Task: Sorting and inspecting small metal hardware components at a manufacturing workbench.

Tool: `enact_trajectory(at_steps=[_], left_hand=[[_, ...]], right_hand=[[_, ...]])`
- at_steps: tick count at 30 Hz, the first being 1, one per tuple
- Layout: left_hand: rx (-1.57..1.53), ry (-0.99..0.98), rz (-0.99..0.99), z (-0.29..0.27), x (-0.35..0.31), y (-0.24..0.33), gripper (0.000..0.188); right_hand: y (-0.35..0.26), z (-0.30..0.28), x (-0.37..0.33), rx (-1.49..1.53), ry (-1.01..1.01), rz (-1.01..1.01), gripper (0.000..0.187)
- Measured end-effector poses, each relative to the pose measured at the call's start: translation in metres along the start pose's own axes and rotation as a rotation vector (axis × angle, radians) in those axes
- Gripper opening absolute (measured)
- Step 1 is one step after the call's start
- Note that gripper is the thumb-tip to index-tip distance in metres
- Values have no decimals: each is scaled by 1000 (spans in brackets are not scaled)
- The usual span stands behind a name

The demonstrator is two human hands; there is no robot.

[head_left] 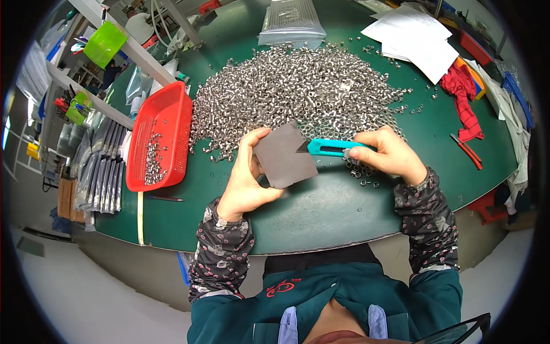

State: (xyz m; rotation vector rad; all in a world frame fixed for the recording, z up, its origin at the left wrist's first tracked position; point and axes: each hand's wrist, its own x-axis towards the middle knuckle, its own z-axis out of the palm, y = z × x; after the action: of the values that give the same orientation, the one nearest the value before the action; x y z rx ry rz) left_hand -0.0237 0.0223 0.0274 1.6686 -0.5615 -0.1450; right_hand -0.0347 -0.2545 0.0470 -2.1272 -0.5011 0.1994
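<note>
My left hand [245, 180] grips a flat, dark grey square plate [285, 156] by its edges, thumb at the bottom and fingers at the upper left. In my right hand [391, 153] is a teal utility knife [331, 147], its blade out and pointing left. The dark blade tip lies at the plate's right side; I cannot tell whether it touches. Behind both hands spreads a large heap of small shiny metal rings [286, 86], partly hidden by the plate and my fingers. A few loose rings lie below the knife.
On the left of the green table [326, 218] stands a red plastic basket [182, 132] with some rings inside. A dark pencil [165, 198] lies near it. To the right are red-handled pliers [467, 151], a red cloth [459, 92] and white papers [412, 37]. Clear plastic bags [291, 20] lie at the back.
</note>
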Motion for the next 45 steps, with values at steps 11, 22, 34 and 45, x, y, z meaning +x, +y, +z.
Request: enact_trajectory(at_steps=[11, 22, 34, 45], left_hand=[[87, -32, -27, 1, 0, 1, 85], [28, 17, -24, -3, 1, -4, 87], [0, 79, -21, -12, -2, 3, 84], [-22, 104, 68, -14, -3, 5, 85]], right_hand=[[5, 2, -1, 44, -62, 61, 33], [-5, 8, 1, -528, 354, -424, 38], [-2, 0, 3, -768, 441, -498, 45], [-1, -1, -3, -421, 398, -393, 29]])
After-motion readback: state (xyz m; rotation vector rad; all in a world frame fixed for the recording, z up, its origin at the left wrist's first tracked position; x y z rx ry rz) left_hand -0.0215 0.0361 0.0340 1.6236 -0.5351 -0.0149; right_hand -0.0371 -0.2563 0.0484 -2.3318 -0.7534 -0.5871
